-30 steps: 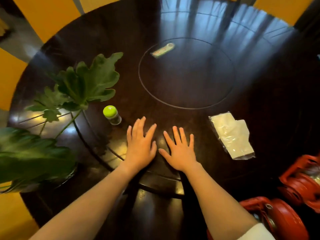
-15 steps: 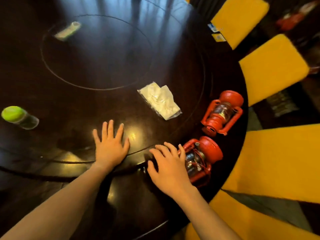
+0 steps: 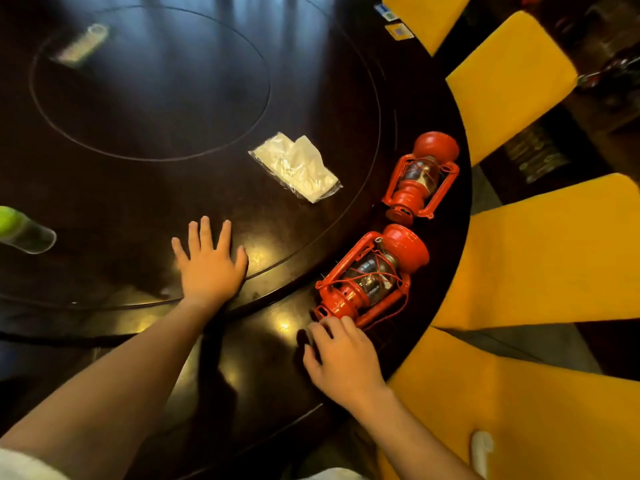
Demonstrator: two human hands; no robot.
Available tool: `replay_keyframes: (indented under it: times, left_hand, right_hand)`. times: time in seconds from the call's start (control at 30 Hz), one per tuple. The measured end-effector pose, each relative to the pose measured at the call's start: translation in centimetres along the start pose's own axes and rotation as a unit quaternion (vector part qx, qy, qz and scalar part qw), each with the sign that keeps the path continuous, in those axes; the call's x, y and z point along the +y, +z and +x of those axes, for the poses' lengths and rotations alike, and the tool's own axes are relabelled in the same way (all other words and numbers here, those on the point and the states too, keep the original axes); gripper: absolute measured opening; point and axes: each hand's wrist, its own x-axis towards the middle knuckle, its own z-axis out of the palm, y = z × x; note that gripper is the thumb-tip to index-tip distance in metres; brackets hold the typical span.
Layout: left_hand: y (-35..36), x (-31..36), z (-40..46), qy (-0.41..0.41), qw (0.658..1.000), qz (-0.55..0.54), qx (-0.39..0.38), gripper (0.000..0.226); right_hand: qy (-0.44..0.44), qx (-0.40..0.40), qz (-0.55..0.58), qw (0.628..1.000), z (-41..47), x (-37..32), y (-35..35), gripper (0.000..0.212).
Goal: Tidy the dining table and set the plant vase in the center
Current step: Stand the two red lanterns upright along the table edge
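A person leans over a dark round worktop (image 3: 311, 98). The left hand (image 3: 207, 265) lies flat, its grip spread and holding nothing, on the rim of the turning centre disc. The right hand (image 3: 341, 355) has its fingers curled, touching the base of the nearer red lantern (image 3: 370, 275); whether the grip has closed on it cannot be told. Both lanterns lie on their sides along the right edge, the second lantern (image 3: 420, 176) just beyond the first. Their glass could roll off or crack if nudged outward. A plastic packet (image 3: 298, 168) holds something white. A green-capped bottle (image 3: 20, 230) sits at the left edge, contents unclear. The plant vase is out of view.
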Motion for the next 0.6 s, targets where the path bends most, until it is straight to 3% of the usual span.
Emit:
replay_keyframes:
  times: [0.2,0.33,0.43,0.53,0.6]
  left_hand:
    - [0.6,-0.5,0.2,-0.006,1.0,0.006,0.0,0.066]
    - [0.4,-0.2,0.2,-0.013,1.0,-0.001,0.0,0.064]
    - [0.3,-0.1,0.0,-0.014,1.0,0.004,0.003,0.063]
    - [0.3,0.2,0.3,-0.019,1.0,0.003,0.01,0.063]
    - [0.2,0.3,0.3,-0.021,1.0,0.005,0.013,0.063]
  right_hand:
    - [0.106,0.227,0.113,0.961,5.0,6.2,-5.8,0.017]
    - [0.238,0.284,0.19,0.909,11.4,14.1,-10.1,0.015]
    - [0.282,0.188,0.142,0.93,15.3,19.4,-11.1,0.029]
    - [0.17,0.018,-0.048,0.984,17.0,23.4,-10.3,0.067]
    - [0.101,-0.091,-0.175,0.975,17.2,24.8,-9.1,0.092]
